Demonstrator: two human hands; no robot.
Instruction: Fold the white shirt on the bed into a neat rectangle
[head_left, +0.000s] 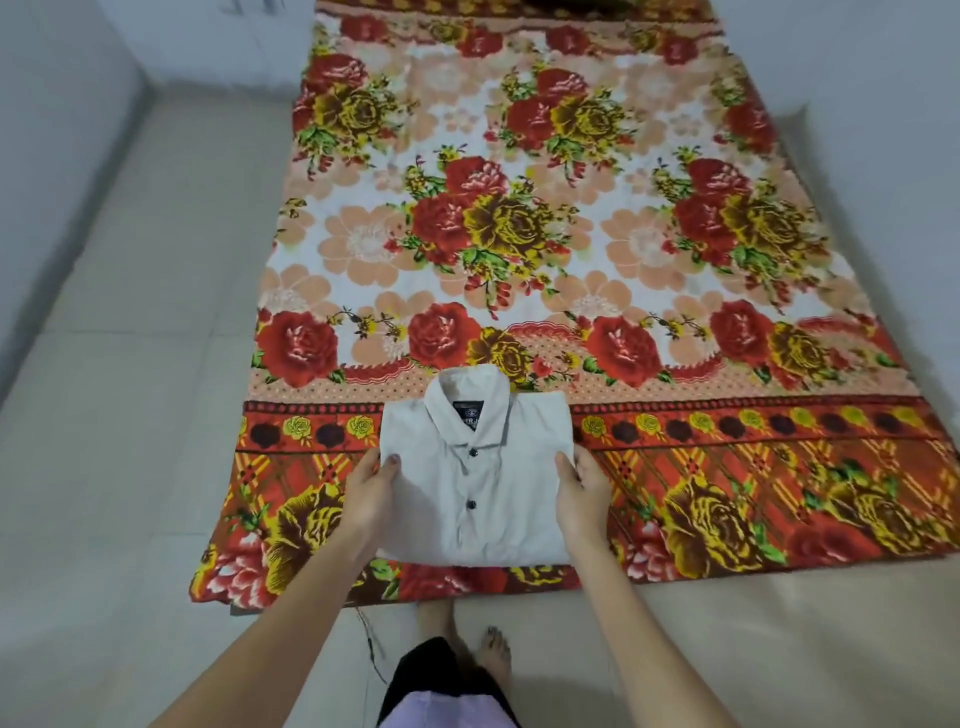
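The white shirt (475, 499) lies folded into a rectangle on the near end of the flowered blanket (519, 208), buttons facing up and collar at its far end. The left hand (370, 488) grips the shirt's left edge, thumb on top of the cloth. The right hand (583, 491) grips its right edge the same way. Their fingers seem tucked under the shirt, though the cloth hides them. Nearer than the shirt, past the blanket's edge, bare feet (493, 649) stand on the pale floor (130, 467).
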